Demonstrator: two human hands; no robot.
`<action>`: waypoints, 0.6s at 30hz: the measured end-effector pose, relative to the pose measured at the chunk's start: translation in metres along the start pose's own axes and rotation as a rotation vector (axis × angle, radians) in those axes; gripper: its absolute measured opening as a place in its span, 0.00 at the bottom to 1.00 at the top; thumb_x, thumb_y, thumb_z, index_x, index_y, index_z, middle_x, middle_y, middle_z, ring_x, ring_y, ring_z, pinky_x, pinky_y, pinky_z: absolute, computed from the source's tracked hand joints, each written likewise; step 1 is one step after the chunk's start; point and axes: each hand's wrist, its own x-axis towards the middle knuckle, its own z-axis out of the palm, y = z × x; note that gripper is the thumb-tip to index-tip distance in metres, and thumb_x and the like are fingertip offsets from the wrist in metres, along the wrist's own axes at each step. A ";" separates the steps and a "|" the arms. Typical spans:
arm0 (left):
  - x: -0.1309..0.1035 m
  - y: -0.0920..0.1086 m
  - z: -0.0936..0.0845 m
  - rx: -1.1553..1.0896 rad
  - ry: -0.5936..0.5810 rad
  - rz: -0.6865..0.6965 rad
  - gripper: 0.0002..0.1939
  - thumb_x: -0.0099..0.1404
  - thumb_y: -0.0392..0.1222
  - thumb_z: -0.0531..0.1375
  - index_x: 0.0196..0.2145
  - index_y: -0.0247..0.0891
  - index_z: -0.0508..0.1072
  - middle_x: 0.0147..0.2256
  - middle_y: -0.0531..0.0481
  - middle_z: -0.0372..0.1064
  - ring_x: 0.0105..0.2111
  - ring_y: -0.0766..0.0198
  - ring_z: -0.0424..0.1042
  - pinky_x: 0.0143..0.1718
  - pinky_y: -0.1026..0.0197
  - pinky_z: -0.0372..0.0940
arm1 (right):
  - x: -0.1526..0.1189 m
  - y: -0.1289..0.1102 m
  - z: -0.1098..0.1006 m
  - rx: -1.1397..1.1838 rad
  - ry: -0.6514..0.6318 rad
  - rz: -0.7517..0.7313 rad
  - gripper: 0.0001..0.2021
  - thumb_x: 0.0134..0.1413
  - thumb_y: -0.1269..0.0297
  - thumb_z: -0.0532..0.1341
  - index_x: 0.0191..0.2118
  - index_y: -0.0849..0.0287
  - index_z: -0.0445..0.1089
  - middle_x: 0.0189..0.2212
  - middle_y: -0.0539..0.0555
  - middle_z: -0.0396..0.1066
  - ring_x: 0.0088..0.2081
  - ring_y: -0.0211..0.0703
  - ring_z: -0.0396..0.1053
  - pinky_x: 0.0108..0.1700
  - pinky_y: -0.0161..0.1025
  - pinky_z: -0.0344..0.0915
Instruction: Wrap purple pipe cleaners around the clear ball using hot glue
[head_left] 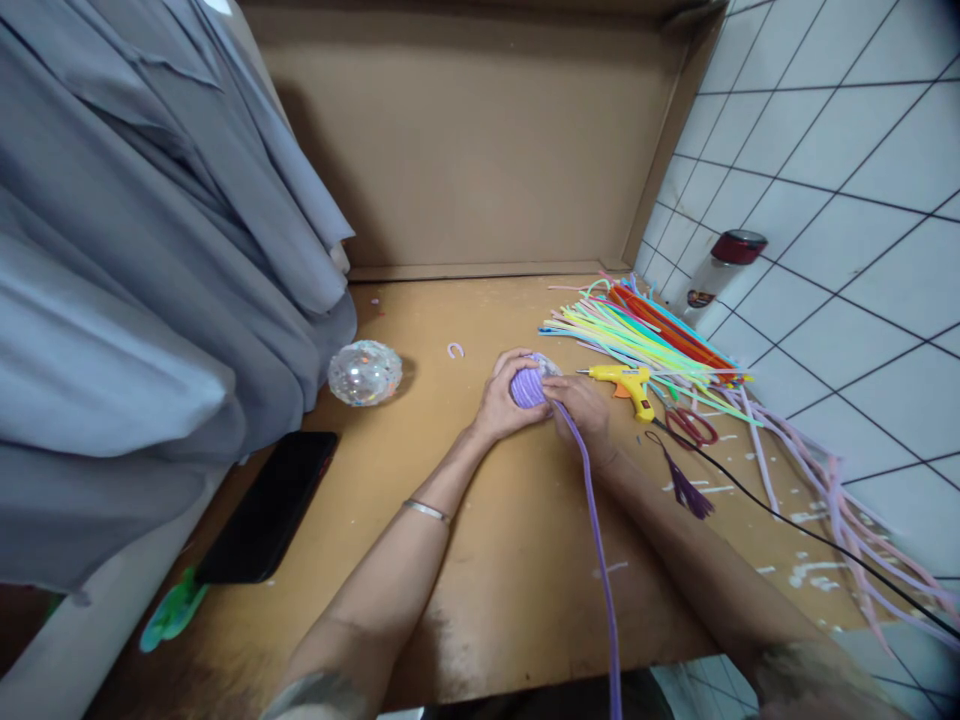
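Near the middle of the table my left hand (498,397) is closed around a ball (528,388) partly covered with rows of purple pipe cleaner. A paler, clear-looking part of the ball shows at its top right. Against the ball's right side my right hand (581,408) pinches a long purple pipe cleaner (589,490), whose free length trails down past the table's front edge. A yellow glue gun (626,383) lies just right of my right hand, its nozzle pointing left. My fingers hide much of the ball.
A second clear ball (365,373) rests by the grey curtain (255,290), with a black phone (268,508) below it. To the right lie colourful pipe cleaners (645,330), red-handled scissors (691,425), a purple tassel (686,488) and a black cord (780,512). A red-lidded jar (712,275) stands by the tiles.
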 end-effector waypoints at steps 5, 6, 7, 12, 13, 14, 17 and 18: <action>0.000 0.001 0.000 -0.001 -0.010 -0.004 0.27 0.46 0.39 0.69 0.45 0.41 0.67 0.51 0.42 0.65 0.55 0.52 0.66 0.57 0.45 0.61 | 0.004 -0.005 0.005 0.003 0.090 -0.012 0.10 0.59 0.75 0.54 0.40 0.56 0.69 0.37 0.58 0.76 0.40 0.44 0.74 0.43 0.43 0.72; -0.001 0.001 0.000 -0.001 -0.011 -0.006 0.27 0.46 0.39 0.69 0.44 0.41 0.67 0.51 0.42 0.65 0.55 0.52 0.66 0.57 0.45 0.61 | 0.005 -0.007 0.005 0.001 0.110 -0.015 0.09 0.59 0.75 0.54 0.39 0.56 0.69 0.36 0.58 0.76 0.39 0.44 0.74 0.42 0.43 0.72; -0.001 0.001 0.000 -0.004 -0.009 -0.006 0.26 0.46 0.39 0.69 0.44 0.41 0.67 0.51 0.42 0.65 0.54 0.52 0.66 0.57 0.45 0.61 | 0.005 -0.009 0.005 -0.005 0.118 -0.017 0.09 0.59 0.75 0.54 0.39 0.56 0.69 0.35 0.58 0.76 0.39 0.44 0.74 0.42 0.44 0.72; 0.000 0.003 0.000 -0.025 -0.005 0.000 0.25 0.48 0.40 0.68 0.44 0.40 0.68 0.51 0.41 0.64 0.54 0.53 0.67 0.57 0.46 0.62 | 0.004 -0.014 0.003 -0.082 0.043 -0.023 0.09 0.61 0.74 0.53 0.39 0.58 0.70 0.37 0.60 0.75 0.42 0.46 0.73 0.44 0.47 0.73; 0.000 0.003 0.000 -0.022 -0.007 -0.003 0.24 0.48 0.41 0.68 0.44 0.40 0.68 0.51 0.42 0.65 0.54 0.53 0.67 0.57 0.46 0.62 | 0.003 -0.014 0.002 -0.097 0.029 -0.016 0.10 0.61 0.73 0.52 0.38 0.58 0.70 0.37 0.60 0.75 0.41 0.45 0.73 0.44 0.47 0.73; 0.000 0.003 0.000 -0.021 -0.007 -0.003 0.24 0.48 0.41 0.68 0.44 0.40 0.68 0.51 0.42 0.65 0.54 0.53 0.67 0.57 0.46 0.62 | 0.002 -0.014 0.002 -0.106 0.019 -0.010 0.10 0.62 0.73 0.52 0.38 0.58 0.71 0.36 0.60 0.75 0.41 0.45 0.73 0.44 0.47 0.73; 0.000 0.002 0.000 -0.031 -0.006 0.016 0.24 0.48 0.41 0.68 0.44 0.40 0.68 0.51 0.42 0.65 0.54 0.53 0.67 0.57 0.46 0.62 | 0.000 -0.012 0.003 -0.086 0.014 0.003 0.10 0.62 0.72 0.53 0.38 0.59 0.71 0.37 0.61 0.75 0.42 0.45 0.73 0.44 0.46 0.73; -0.001 0.001 0.000 -0.032 -0.007 0.023 0.24 0.48 0.41 0.68 0.44 0.40 0.68 0.51 0.42 0.64 0.54 0.53 0.67 0.57 0.46 0.62 | 0.000 -0.012 0.004 -0.072 0.020 0.004 0.10 0.61 0.73 0.53 0.39 0.59 0.71 0.37 0.61 0.75 0.42 0.45 0.73 0.45 0.47 0.72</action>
